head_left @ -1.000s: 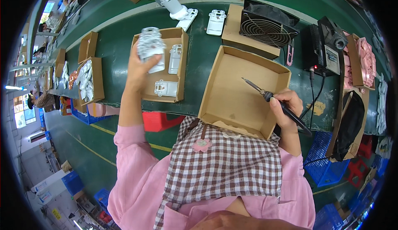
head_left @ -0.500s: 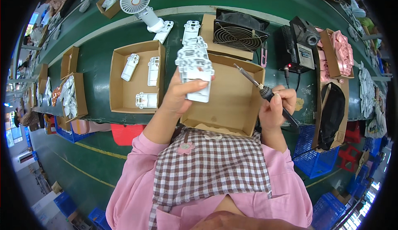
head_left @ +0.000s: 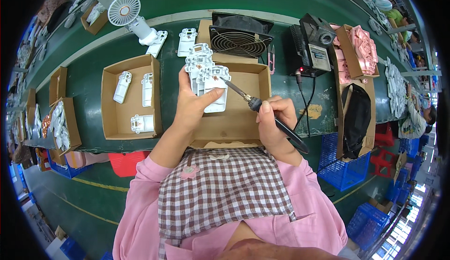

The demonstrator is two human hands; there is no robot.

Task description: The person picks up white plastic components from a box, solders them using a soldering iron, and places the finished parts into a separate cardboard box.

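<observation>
My left hand is closed round several white plastic housings, held in a loose stack above a cardboard box. Small copper-coloured parts show on the upper ones. In my right hand is a soldering iron, gripped like a pen. Its metal tip points up and left and meets the edge of the front housing; whether it touches I cannot tell. Under both hands lies the open cardboard box. To the left, another cardboard box contains three white housings.
A white handheld fan stands at the back left beside white housings. Behind the box is a black fan with a wire guard. The black soldering station, pink tweezers and a box of pink parts are rightward.
My right hand has brought the soldering iron's tip left to the housings in my left hand. The held housings have spread apart. The whole view has shifted.
</observation>
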